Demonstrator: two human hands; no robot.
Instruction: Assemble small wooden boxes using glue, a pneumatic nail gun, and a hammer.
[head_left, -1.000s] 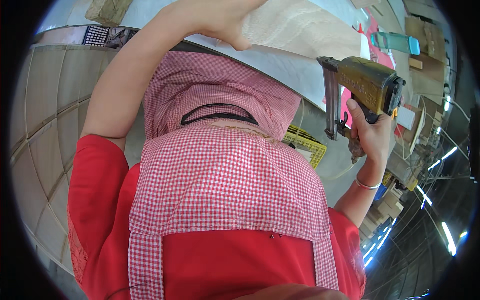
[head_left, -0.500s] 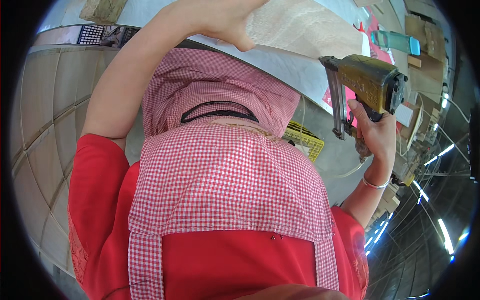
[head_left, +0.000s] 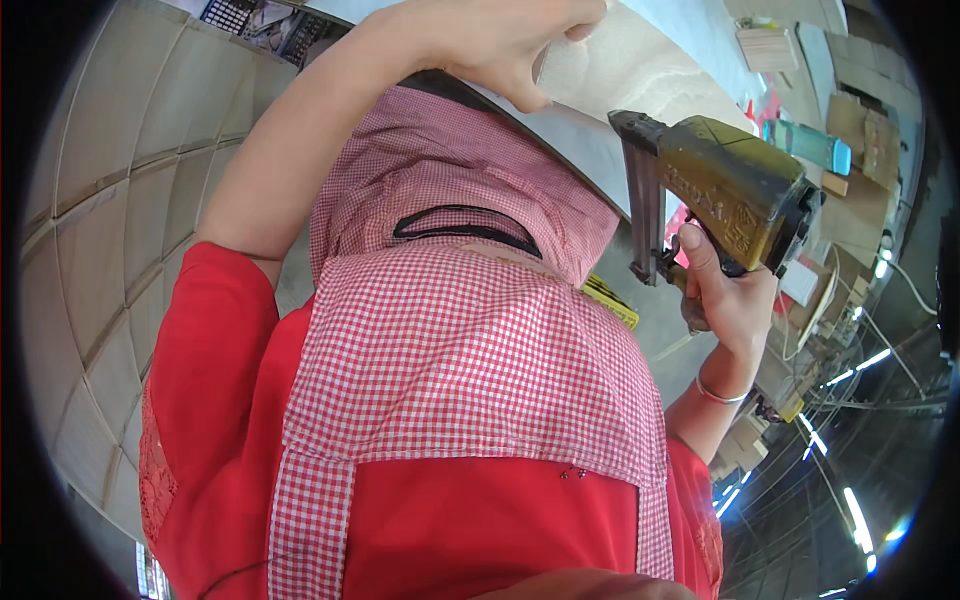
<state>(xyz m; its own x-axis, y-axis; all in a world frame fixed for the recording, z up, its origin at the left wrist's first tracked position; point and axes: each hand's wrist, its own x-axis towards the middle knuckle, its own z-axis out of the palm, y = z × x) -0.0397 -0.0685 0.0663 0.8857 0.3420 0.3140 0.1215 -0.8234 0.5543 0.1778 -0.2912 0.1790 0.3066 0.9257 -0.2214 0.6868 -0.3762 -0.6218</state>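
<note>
The left hand [head_left: 500,45], thumb spread wide, spans the wood panel's [head_left: 640,65] end at 1 o'clock; grip cannot be confirmed. The right hand [head_left: 738,295] grasps the nail gun [head_left: 728,185], 2 o'clock, its nose now nearer the left thumb [head_left: 528,92], reducing clearance.

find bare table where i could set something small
White table shows bare in a narrow strip between its near edge and the board, left of the nail gun, and between the board and wood block. Crowded: around the bottle, beside cardboard.
</note>
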